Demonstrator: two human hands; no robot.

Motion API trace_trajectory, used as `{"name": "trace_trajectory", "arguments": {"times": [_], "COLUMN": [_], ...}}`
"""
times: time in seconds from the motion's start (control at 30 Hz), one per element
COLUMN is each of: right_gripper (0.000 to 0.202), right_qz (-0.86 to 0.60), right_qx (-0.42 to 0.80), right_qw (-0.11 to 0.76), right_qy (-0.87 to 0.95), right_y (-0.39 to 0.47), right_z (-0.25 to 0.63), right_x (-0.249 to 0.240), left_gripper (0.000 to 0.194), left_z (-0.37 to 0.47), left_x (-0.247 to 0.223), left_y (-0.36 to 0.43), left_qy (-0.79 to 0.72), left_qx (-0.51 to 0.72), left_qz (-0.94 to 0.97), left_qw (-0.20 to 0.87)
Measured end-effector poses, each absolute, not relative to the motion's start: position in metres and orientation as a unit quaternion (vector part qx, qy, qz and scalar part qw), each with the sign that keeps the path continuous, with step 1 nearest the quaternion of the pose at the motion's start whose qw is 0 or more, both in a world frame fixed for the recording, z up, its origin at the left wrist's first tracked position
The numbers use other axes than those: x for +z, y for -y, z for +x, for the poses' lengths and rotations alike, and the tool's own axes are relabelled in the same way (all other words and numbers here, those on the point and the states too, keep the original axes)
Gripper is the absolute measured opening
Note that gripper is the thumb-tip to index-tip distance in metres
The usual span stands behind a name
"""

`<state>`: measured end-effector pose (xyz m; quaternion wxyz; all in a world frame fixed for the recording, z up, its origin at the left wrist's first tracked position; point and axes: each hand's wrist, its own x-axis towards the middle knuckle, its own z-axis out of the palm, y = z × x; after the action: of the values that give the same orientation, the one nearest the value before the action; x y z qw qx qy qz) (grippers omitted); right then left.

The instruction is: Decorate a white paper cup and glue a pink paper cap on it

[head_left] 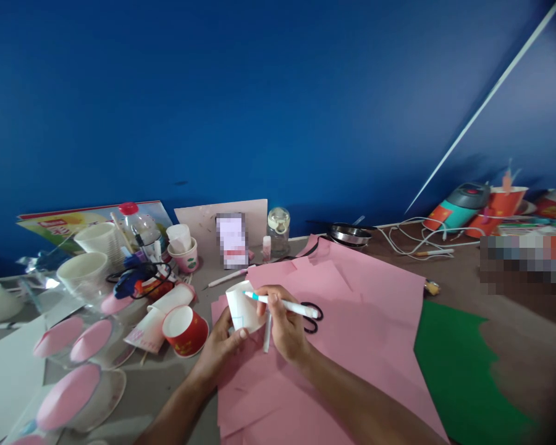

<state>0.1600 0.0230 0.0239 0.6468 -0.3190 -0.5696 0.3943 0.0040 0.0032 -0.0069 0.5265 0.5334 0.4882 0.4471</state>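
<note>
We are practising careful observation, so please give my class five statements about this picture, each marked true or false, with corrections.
1. The left hand holds a white cup. True.
2. The right hand holds a paintbrush. False: it holds a white pen.
3. Blue lines show on the white cup. True.
4. The green sheet lies to the left of the pink paper. False: it lies to the right.
5. The phone is propped upright. True.
</note>
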Motion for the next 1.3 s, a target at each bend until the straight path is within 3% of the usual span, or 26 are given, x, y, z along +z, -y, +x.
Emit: {"name": "trace_trajectory", "arguments": {"times": [0.67, 0.9, 1.03, 1.3], "right_gripper": [0.033, 0.024, 0.028, 0.043], "right_qz": [-0.325, -0.271, -0.303, -0.396], "right_qx": [0.365, 0.275, 0.301, 0.433], "right_qw": [0.639, 0.636, 0.640, 0.652], "right_qy": [0.594, 0.668, 0.639, 0.480], "right_y": [-0.021, -0.018, -0.018, -0.034], "right_z": [0.161, 0.161, 0.162, 0.153], "right_x": [0.028, 0.036, 0.034, 0.021], "left_gripper": [0.075, 0.072, 0.064, 0.064], "left_z": [0.010, 0.011, 0.012, 0.018], "left_x": [0.003, 0.004, 0.001, -0.013], "left_y": [-0.002, -0.002, -0.003, 0.003], "left_qy": [-0.511, -0.511, -0.523, -0.612], "left_qx": [0.456, 0.460, 0.467, 0.472], "left_qz": [0.553, 0.560, 0.567, 0.577], "left_qw": [0.475, 0.462, 0.432, 0.263]}}
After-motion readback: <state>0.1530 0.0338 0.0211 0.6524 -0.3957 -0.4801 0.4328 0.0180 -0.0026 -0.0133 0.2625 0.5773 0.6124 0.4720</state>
